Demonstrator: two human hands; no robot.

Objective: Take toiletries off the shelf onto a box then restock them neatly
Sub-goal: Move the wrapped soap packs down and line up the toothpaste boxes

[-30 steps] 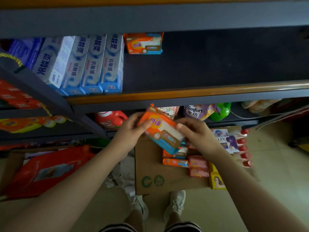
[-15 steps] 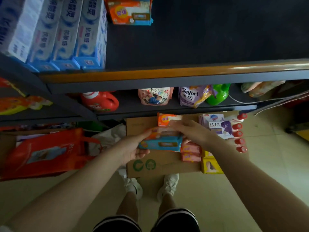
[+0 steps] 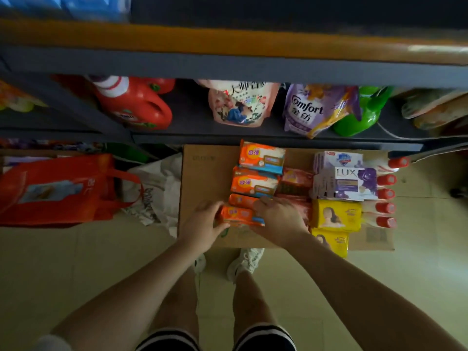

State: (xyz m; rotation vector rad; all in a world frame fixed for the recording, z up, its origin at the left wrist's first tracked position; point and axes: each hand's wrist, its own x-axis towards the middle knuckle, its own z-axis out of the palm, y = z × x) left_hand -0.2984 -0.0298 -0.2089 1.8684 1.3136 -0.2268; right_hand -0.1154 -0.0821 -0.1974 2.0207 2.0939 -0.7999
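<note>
An orange and blue soap pack lies near the front of the cardboard box on the floor. My left hand grips its left end and my right hand grips its right end. Behind it several more orange soap packs lie in a column. To the right are pink packs, white and purple Lux boxes, yellow soap packs and red-capped tubes. The upper shelf edge runs across the top.
On the lower shelf stand a red detergent jug, a pink refill pouch, a purple Comfort pouch and a green bottle. A red bag and a white bag sit left of the box. My feet stand before it.
Both hands carried the orange soap pack down from shelf height to the front of the box. The view tipped downward, so the upper shelf's toothpaste boxes left the frame.
</note>
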